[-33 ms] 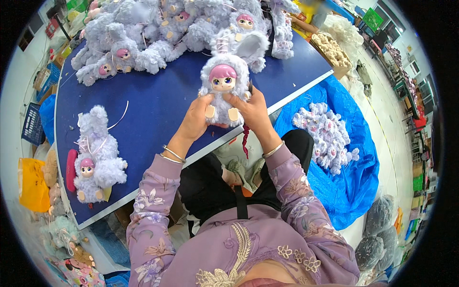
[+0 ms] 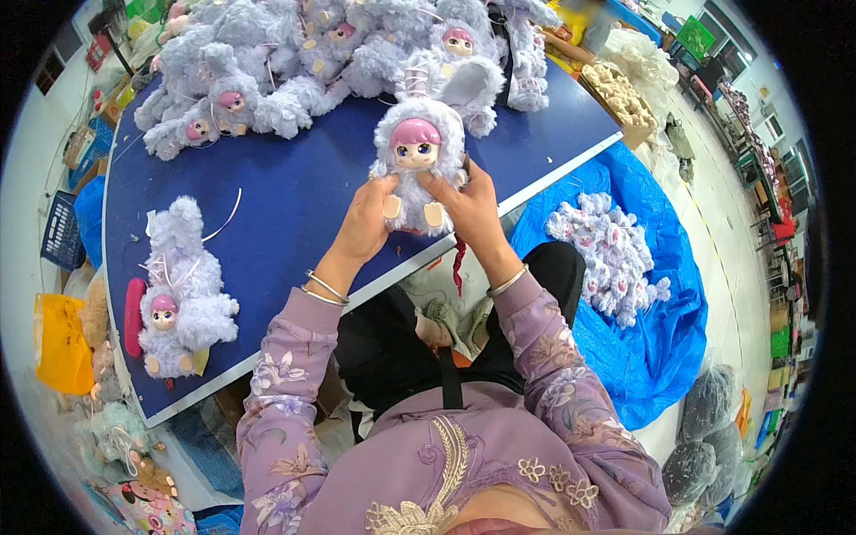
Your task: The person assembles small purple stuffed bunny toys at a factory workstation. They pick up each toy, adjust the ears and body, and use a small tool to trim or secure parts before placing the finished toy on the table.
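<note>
A lavender plush doll point(image 2: 415, 183) with long bunny ears, a pink-haired face and cream feet is held upright in front of me, above the near edge of the blue table point(image 2: 294, 192). My left hand point(image 2: 366, 214) grips its body from the left, thumb on the front. On the other side my right hand point(image 2: 473, 205) clasps it in the same way. A dark pointed thing sticks up by the right hand's fingers; its kind is hidden. From beneath that hand hangs a dark red cord point(image 2: 459, 267).
A heap of similar plush dolls point(image 2: 303, 62) covers the table's far side. Another plush doll point(image 2: 183, 285) lies at left beside a pink case point(image 2: 134, 316). At right, a blue tarp bag point(image 2: 678, 348) holds more small plush dolls point(image 2: 611, 254). Someone's hand point(image 2: 571, 45) shows at the far right.
</note>
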`<state>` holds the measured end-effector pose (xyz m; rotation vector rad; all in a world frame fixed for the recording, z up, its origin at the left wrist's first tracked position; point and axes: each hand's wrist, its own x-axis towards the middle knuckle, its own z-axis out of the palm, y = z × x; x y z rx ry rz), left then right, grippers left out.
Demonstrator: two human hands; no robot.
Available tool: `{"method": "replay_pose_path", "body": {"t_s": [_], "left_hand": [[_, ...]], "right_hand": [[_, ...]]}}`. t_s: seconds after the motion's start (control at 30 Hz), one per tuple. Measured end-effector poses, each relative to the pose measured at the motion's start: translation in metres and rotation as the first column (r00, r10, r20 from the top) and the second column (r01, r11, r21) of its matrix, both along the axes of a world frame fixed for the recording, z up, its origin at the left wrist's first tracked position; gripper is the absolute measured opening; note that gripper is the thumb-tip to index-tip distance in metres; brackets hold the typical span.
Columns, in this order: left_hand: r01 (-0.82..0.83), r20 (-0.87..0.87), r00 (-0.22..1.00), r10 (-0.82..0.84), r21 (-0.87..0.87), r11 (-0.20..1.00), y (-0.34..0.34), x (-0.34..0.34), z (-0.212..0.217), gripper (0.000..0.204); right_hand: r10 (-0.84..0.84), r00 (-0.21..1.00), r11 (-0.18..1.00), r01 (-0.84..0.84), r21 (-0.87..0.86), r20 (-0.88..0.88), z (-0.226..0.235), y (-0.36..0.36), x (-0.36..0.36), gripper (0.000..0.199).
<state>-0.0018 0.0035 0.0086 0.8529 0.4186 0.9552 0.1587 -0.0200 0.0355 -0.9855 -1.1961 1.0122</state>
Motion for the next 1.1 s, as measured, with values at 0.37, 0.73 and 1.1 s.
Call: {"method": "replay_pose_path", "body": {"t_s": [0.37, 0.73, 1.1], "left_hand": [[-0.357, 0.081, 0.933, 0.351, 0.068, 0.932, 0.003, 0.005, -0.003, 0.026], [-0.245, 0.1, 0.965, 0.244, -0.009, 0.97, -0.002, -0.005, 0.01, 0.039], [-0.222, -0.003, 0.974, 0.225, 0.154, 0.963, -0.002, 0.004, 0.011, 0.042]], "right_hand": [[-0.069, 0.998, 0.995, 0.067, -0.076, -0.016, 0.0, 0.002, -0.017, 0.01], [0.052, 0.999, 0.997, -0.053, -0.05, -0.005, -0.006, -0.001, -0.014, 0.022], [-0.051, 0.999, 0.997, 0.052, 0.058, -0.016, 0.047, 0.009, 0.03, 0.017]]}}
